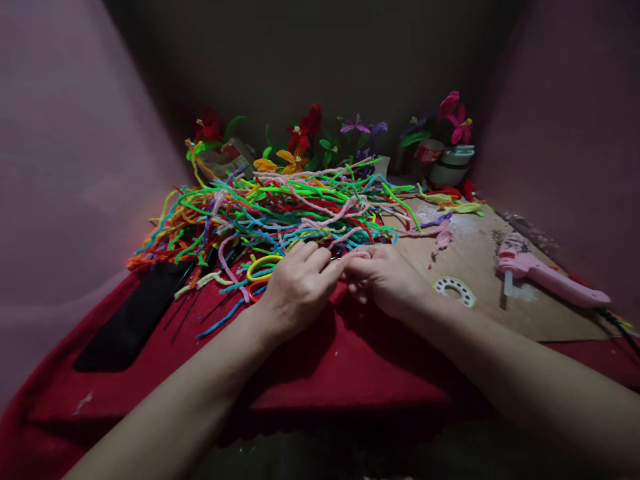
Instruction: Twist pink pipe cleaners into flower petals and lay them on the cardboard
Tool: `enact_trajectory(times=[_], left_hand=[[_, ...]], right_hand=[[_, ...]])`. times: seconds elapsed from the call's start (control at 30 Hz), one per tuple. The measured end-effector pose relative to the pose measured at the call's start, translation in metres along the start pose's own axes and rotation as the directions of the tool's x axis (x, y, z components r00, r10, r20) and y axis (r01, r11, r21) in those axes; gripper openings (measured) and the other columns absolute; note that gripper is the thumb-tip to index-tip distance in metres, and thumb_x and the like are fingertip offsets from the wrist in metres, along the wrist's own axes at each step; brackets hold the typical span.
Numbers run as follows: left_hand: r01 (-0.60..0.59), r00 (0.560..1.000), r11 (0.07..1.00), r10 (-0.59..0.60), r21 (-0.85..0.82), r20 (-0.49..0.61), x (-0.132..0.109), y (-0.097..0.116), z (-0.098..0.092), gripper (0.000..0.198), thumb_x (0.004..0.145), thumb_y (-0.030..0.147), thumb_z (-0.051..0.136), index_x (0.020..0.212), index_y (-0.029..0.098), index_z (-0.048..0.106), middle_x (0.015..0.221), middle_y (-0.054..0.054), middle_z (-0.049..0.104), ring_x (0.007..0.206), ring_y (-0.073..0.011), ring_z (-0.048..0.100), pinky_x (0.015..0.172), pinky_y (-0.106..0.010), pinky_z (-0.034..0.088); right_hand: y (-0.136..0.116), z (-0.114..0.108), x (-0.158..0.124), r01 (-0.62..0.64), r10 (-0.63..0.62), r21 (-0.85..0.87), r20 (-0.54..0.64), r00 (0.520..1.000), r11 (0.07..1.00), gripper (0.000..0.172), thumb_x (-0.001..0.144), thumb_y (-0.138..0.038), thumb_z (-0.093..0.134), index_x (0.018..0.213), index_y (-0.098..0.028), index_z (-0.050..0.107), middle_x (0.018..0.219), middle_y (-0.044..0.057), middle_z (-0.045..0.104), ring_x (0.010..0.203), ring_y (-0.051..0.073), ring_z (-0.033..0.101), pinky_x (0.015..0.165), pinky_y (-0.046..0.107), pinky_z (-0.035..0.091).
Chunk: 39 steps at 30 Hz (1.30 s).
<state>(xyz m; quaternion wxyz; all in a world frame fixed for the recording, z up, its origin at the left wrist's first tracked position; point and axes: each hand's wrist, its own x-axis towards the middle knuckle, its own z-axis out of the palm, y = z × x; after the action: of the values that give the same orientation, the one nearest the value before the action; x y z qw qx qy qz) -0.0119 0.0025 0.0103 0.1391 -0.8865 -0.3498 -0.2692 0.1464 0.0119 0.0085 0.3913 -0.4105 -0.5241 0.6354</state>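
My left hand (300, 283) and my right hand (385, 280) meet at the middle of the red-covered table (310, 373), fingertips touching. Both are curled in a pinch on something small and thin between them; I cannot make out what it is. Just beyond the fingers lies a big tangled heap of pipe cleaners (275, 210) in green, blue, pink, orange and red. A yellow loop of pipe cleaner (263, 265) lies beside my left hand.
A pink glue gun (545, 275) rests on a brown board (500, 293) at the right, with a small white ring piece (455, 289) near my right wrist. Finished pipe-cleaner flowers (305, 137) and pots (450, 163) stand at the back. A black flat object (135, 317) lies left.
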Motion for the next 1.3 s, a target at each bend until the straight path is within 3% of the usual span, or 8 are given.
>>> enact_trajectory(times=[0.13, 0.23, 0.37, 0.47, 0.57, 0.83, 1.1, 1.3], left_hand=[[-0.088, 0.991, 0.993, 0.096, 0.085, -0.093, -0.003, 0.001, -0.005, 0.014, 0.083, 0.022, 0.049, 0.072, 0.019, 0.058, 0.068, -0.003, 0.058, 0.068, -0.015, 0.049, 0.069, -0.032, 0.034], [0.218, 0.941, 0.937, -0.276, -0.272, -0.197, 0.0, -0.001, -0.007, 0.005, 0.078, 0.023, 0.057, 0.081, 0.019, 0.058, 0.074, -0.002, 0.06, 0.07, -0.0134, 0.052, 0.07, -0.029, 0.038], [0.592, 0.68, 0.218, -0.652, -0.776, 0.335, 0.005, -0.005, -0.008, 0.018, 0.076, 0.031, 0.058, 0.084, 0.015, 0.058, 0.066, 0.001, 0.057, 0.052, -0.0082, 0.049, 0.05, -0.021, 0.038], [0.699, 0.584, -0.23, -0.364, -0.678, 0.726, 0.005, -0.006, -0.006, 0.021, 0.074, 0.032, 0.058, 0.071, 0.011, 0.06, 0.052, 0.002, 0.052, 0.039, -0.0053, 0.041, 0.038, -0.018, 0.031], [0.704, 0.594, -0.386, -0.139, -0.595, 0.793, 0.003, -0.006, -0.004, 0.02, 0.072, 0.03, 0.059, 0.076, 0.011, 0.062, 0.05, -0.001, 0.056, 0.035, -0.0072, 0.045, 0.034, -0.018, 0.032], [0.688, 0.632, -0.416, -0.06, -0.595, 0.772, 0.0, -0.01, -0.013, 0.027, 0.076, 0.037, 0.057, 0.07, 0.011, 0.063, 0.044, -0.001, 0.055, 0.03, -0.007, 0.044, 0.033, -0.018, 0.033], [0.744, 0.66, 0.134, -0.297, -0.654, 0.69, 0.006, -0.001, -0.023, 0.023, 0.08, 0.034, 0.055, 0.072, 0.013, 0.058, 0.056, -0.001, 0.061, 0.041, -0.0065, 0.052, 0.044, -0.018, 0.039], [0.763, 0.623, -0.05, -0.214, -0.645, 0.753, 0.004, -0.001, -0.017, 0.022, 0.083, 0.035, 0.049, 0.078, 0.014, 0.052, 0.059, -0.003, 0.062, 0.04, -0.0084, 0.053, 0.042, -0.018, 0.038]], right_hand=[[-0.004, -0.004, 0.005, -0.289, 0.237, 0.376, 0.179, 0.955, 0.88, 0.005, 0.062, -0.011, 0.057, 0.057, -0.011, 0.055, 0.052, -0.003, 0.05, 0.04, 0.003, 0.04, 0.032, 0.014, 0.026], [-0.007, -0.006, 0.004, -0.147, 0.086, 0.358, 0.181, 0.98, 0.922, 0.007, 0.065, -0.016, 0.061, 0.062, -0.011, 0.057, 0.054, -0.002, 0.053, 0.04, 0.004, 0.043, 0.031, 0.014, 0.029], [-0.01, -0.006, -0.003, 0.102, -0.147, 0.203, 0.222, 0.964, 0.974, 0.012, 0.071, -0.023, 0.062, 0.069, -0.012, 0.058, 0.052, -0.003, 0.052, 0.04, 0.006, 0.044, 0.034, 0.017, 0.034], [-0.012, -0.004, -0.008, 0.203, -0.212, 0.064, 0.236, 0.948, 0.977, 0.011, 0.074, -0.025, 0.06, 0.075, -0.014, 0.058, 0.057, -0.001, 0.058, 0.042, 0.006, 0.045, 0.04, 0.018, 0.035], [-0.013, -0.002, -0.01, 0.264, -0.249, -0.045, 0.212, 0.945, 0.964, 0.01, 0.075, -0.025, 0.058, 0.076, -0.015, 0.058, 0.057, -0.001, 0.059, 0.045, 0.007, 0.047, 0.044, 0.019, 0.035], [-0.013, -0.002, -0.01, 0.343, -0.326, -0.219, 0.111, 0.939, 0.913, 0.008, 0.076, -0.021, 0.054, 0.075, -0.015, 0.059, 0.058, -0.002, 0.054, 0.05, 0.007, 0.046, 0.047, 0.019, 0.037], [-0.01, -0.008, -0.001, 0.163, -0.152, -0.141, 0.09, 0.984, 0.977, 0.012, 0.074, -0.024, 0.055, 0.071, -0.014, 0.06, 0.05, -0.003, 0.053, 0.039, 0.006, 0.041, 0.037, 0.018, 0.03], [-0.004, -0.009, 0.001, 0.334, -0.334, -0.214, 0.038, 0.942, 0.918, 0.019, 0.079, -0.028, 0.053, 0.072, -0.014, 0.065, 0.062, -0.001, 0.057, 0.05, 0.006, 0.044, 0.048, 0.019, 0.035]])
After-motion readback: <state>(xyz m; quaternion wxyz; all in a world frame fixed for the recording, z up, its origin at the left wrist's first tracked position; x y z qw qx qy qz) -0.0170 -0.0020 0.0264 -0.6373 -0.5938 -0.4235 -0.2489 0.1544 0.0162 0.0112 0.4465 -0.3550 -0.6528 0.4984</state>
